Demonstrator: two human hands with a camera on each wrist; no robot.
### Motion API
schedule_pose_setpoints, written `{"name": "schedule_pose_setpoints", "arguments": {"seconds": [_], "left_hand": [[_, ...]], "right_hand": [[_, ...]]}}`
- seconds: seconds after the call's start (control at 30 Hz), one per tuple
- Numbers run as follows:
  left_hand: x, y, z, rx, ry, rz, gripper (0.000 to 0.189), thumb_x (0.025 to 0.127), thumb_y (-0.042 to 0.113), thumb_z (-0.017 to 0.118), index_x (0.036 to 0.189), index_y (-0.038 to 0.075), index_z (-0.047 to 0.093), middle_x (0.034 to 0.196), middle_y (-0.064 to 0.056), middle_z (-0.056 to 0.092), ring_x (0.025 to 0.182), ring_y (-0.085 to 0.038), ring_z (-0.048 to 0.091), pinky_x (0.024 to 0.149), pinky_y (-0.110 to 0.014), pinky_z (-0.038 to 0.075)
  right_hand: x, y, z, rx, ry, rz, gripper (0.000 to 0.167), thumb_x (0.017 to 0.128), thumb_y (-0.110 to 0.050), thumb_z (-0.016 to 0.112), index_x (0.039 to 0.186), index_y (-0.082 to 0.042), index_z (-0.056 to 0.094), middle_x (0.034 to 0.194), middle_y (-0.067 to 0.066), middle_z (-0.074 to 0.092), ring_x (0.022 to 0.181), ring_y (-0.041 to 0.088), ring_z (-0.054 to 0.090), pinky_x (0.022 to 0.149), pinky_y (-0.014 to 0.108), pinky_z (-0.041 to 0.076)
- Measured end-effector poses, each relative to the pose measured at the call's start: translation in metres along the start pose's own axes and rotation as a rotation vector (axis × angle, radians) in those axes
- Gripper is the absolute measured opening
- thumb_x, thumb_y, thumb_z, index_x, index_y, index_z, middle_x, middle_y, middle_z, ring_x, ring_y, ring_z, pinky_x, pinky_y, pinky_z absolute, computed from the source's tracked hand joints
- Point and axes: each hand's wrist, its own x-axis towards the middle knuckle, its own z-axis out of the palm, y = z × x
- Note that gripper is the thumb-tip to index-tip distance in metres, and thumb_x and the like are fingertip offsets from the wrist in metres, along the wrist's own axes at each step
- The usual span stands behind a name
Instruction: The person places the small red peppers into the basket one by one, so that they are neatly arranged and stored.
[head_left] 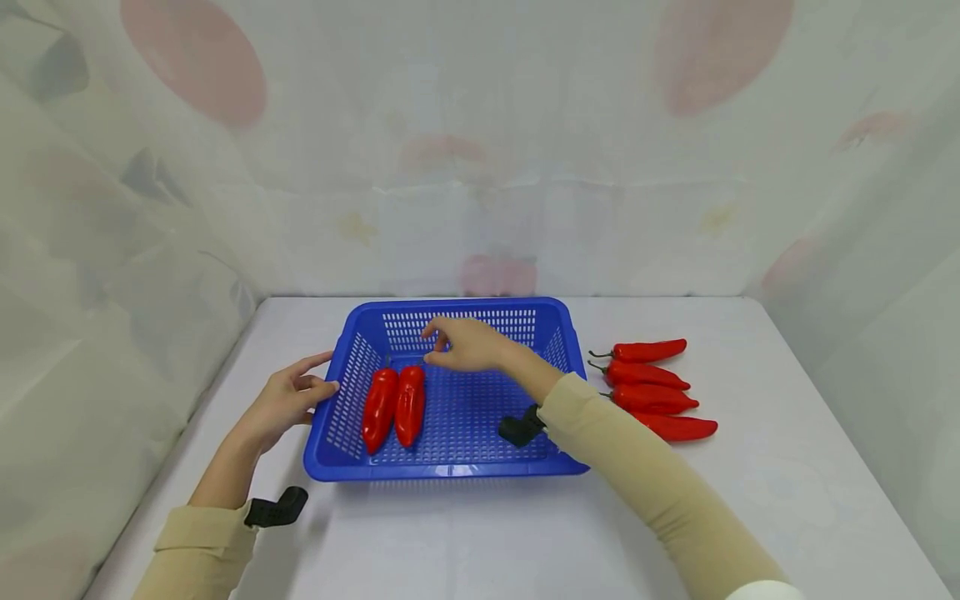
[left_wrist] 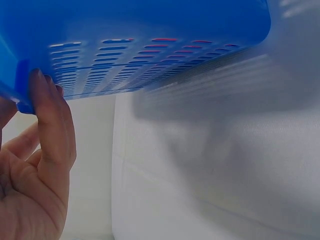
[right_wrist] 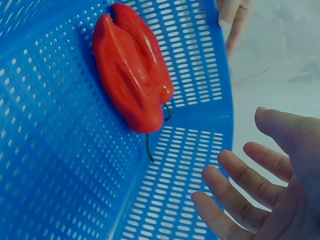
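Note:
A blue plastic basket (head_left: pixel 450 472) with slotted walls stands on the table. Its left rim is held by my left hand (head_left: pixel 287 402), thumb over the edge and fingers along the outer wall, as the left wrist view shows with the hand (left_wrist: pixel 47 155) at the basket wall (left_wrist: pixel 165 20). Inside, at the left, two red peppers (head_left: pixel 409 408) lie side by side; their green stems point toward the far wall. My right hand (head_left: pixel 471 344) hovers over the basket, right of these peppers, holding nothing. Its fingers (right_wrist: pixel 240 175) are spread apart in the right wrist view.
To the right of the basket, several red peppers (head_left: pixel 654 398) lie in a column on the white table (head_left: pixel 780 500), stems toward the basket. A pale patterned curtain (head_left: pixel 585 150) hangs behind and along both sides.

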Motion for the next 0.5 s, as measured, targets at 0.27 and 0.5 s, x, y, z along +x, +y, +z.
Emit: {"name": "schedule_pose_setpoints", "arguments": {"seconds": [0.27, 0.5], "left_hand": [[0.001, 0.001, 0.001, 0.003, 0.005, -0.006, 0.066, 0.090, 0.025, 0.059, 0.146, 0.015, 0.025, 0.098, -0.021, 0.058, 0.078, -0.023, 0.065, 0.067, -0.038, 0.057], [0.003, 0.001, 0.003, 0.005, 0.003, -0.010, 0.066, 0.090, 0.024, 0.059, 0.146, 0.015, 0.026, 0.097, -0.021, 0.058, 0.078, -0.023, 0.065, 0.068, -0.039, 0.057]], "right_hand": [[-0.016, 0.004, -0.014, 0.009, 0.064, -0.041, 0.038, 0.089, -0.027, 0.060, 0.123, -0.012, 0.053, 0.112, 0.008, 0.064, 0.096, 0.017, 0.061, 0.085, 0.028, 0.050], [-0.030, 0.015, -0.027, 0.029, 0.152, -0.076, 0.036, 0.089, -0.024, 0.061, 0.121, -0.010, 0.055, 0.112, 0.008, 0.062, 0.100, 0.020, 0.060, 0.086, 0.029, 0.051]]}}
